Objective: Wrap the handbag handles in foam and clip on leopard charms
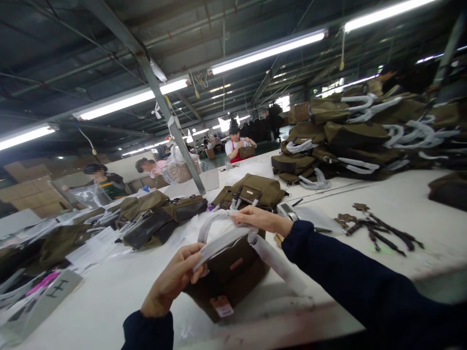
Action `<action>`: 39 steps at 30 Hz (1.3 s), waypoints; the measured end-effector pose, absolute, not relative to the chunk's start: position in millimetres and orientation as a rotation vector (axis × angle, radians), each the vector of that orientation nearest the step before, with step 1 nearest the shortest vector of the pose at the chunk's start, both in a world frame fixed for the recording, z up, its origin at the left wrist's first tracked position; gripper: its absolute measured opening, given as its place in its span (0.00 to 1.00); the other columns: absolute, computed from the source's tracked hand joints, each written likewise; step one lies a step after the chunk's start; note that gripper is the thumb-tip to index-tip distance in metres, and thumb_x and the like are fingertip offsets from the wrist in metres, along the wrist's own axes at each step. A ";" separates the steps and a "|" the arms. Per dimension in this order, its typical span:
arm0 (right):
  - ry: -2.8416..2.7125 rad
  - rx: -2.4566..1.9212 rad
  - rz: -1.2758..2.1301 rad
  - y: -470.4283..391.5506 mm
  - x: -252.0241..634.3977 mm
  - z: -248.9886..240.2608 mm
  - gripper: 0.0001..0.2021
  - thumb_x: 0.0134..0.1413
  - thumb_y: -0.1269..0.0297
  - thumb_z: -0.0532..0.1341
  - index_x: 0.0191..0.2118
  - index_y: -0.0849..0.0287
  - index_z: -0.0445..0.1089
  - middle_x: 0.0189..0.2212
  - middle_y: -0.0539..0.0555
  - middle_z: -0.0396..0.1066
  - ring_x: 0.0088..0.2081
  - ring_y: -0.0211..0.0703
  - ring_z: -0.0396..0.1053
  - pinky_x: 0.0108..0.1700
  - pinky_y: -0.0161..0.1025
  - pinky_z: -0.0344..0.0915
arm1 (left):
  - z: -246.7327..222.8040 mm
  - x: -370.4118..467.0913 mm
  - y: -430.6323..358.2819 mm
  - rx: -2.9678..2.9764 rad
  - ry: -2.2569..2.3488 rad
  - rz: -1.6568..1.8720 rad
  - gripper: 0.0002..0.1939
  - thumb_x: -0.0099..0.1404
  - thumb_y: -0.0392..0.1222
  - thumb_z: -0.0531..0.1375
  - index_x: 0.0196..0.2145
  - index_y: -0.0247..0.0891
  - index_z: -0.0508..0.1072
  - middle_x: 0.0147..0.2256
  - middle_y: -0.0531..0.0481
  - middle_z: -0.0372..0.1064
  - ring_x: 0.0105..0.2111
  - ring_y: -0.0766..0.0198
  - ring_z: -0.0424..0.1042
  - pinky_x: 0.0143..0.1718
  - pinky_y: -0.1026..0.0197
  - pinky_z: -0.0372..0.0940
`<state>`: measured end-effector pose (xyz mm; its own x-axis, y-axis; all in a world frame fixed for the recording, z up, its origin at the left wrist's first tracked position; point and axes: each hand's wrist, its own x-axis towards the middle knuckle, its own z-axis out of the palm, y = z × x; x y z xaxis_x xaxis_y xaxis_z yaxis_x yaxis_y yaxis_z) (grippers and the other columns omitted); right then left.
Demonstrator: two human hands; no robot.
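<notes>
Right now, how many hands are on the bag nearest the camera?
2: left hand at the left end of the pale top strip, right hand at the far side of the bag. No others show there.

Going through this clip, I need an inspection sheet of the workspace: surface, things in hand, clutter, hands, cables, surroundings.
Surface: white table, partly covered.
Things in hand: dark bag on the table, with a pale strip along its top, a white-wrapped handle arching up and a tag low on its side.
Clutter: olive bags piled at left and right; dark straps at right.
Left hand: pinches the strip's near end.
Right hand: fingers at the handle; grip unclear.
Cables: hanging cords overhead.
Surroundings: strip lights, cardboard boxes, a co-worker in a red apron holding a bag; others farther left.
</notes>
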<state>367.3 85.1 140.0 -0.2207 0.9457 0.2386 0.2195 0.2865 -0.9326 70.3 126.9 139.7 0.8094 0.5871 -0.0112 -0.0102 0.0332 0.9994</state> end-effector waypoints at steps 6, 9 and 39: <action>-1.605 -1.145 0.915 80.1 375.3 130.0 0.23 0.56 0.42 0.59 0.31 0.62 0.65 0.21 0.44 0.56 0.23 0.31 0.52 0.24 0.31 0.47 | 151.7 68.4 120.9 1.583 0.570 0.449 0.15 0.67 0.51 0.59 0.39 0.36 0.75 0.27 0.47 0.74 0.25 0.65 0.68 0.35 0.62 0.63; -1.616 -1.182 0.680 84.7 377.8 142.0 0.21 0.52 0.51 0.65 0.46 0.60 0.67 0.29 0.46 0.66 0.25 0.32 0.56 0.26 0.30 0.53 | 169.2 72.5 117.1 1.699 0.650 0.497 0.17 0.67 0.53 0.57 0.36 0.35 0.76 0.34 0.45 0.75 0.34 0.59 0.71 0.38 0.60 0.65; -1.895 -1.277 0.392 102.0 366.0 187.9 0.22 0.59 0.61 0.61 0.57 0.59 0.61 0.44 0.56 0.73 0.40 0.40 0.71 0.40 0.34 0.63 | 177.1 117.5 159.3 2.116 0.944 0.993 0.10 0.57 0.38 0.58 0.38 0.40 0.67 0.24 0.58 0.68 0.23 0.64 0.64 0.26 0.64 0.54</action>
